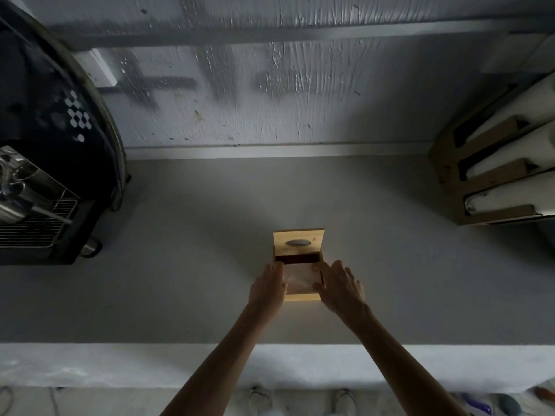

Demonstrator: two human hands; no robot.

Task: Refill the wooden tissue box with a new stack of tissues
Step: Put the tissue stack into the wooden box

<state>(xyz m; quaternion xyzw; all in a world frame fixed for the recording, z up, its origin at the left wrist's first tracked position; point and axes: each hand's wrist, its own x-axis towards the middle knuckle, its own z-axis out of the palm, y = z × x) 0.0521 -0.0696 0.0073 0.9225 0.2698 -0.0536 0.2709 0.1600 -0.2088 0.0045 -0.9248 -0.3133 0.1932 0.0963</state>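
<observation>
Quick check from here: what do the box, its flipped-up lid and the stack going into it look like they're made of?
Tissue box: pale, matt wood, apparently unpainted; faint grain and a plank-like edge show.
Lid: the same light wood, with a dark oval slot cut through it.
Stack of tissues: soft, whitish and slightly translucent, so probably paper tissue, perhaps in a thin wrap; the dim light leaves that open.
</observation>
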